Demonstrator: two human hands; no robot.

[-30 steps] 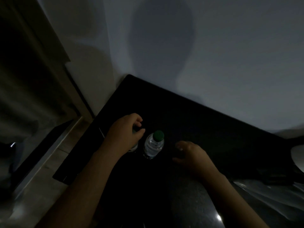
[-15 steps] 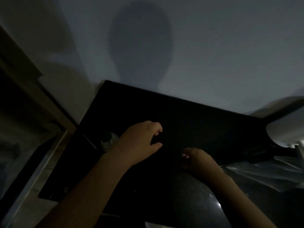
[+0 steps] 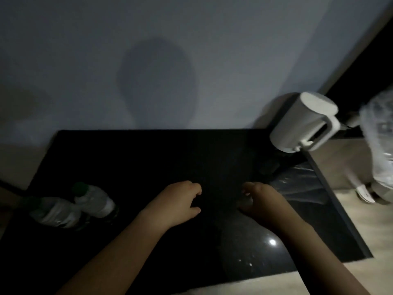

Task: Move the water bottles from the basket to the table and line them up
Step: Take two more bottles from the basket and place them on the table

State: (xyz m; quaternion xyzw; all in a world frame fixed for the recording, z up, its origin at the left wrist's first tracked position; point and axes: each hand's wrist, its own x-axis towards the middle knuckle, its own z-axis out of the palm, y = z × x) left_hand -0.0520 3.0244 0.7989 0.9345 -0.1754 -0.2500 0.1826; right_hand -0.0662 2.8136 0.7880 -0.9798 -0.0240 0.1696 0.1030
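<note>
Two bare hands are hovering over the middle of a dark surface (image 3: pixel 148 158) in dim light, the left hand (image 3: pixel 178 202) and the right hand (image 3: pixel 263 201) both loosely curled and half open, gripping nothing visible, though whether either is touching the top cannot be told. Two green-capped water bottles (image 3: pixel 74 206) are sitting side by side near the surface's left edge, well apart from the hands, while a white kettle (image 3: pixel 302 122) is standing at the far right corner beside crumpled clear plastic (image 3: pixel 380 141).

We see left hand (image 3: pixel 177 202) off the bottles, now mid-table, curled and empty. Two green-capped bottles (image 3: pixel 74 206) now stand together far left. View swung right: white kettle (image 3: pixel 304 122) and plastic bag (image 3: pixel 378 141) appeared.
</note>
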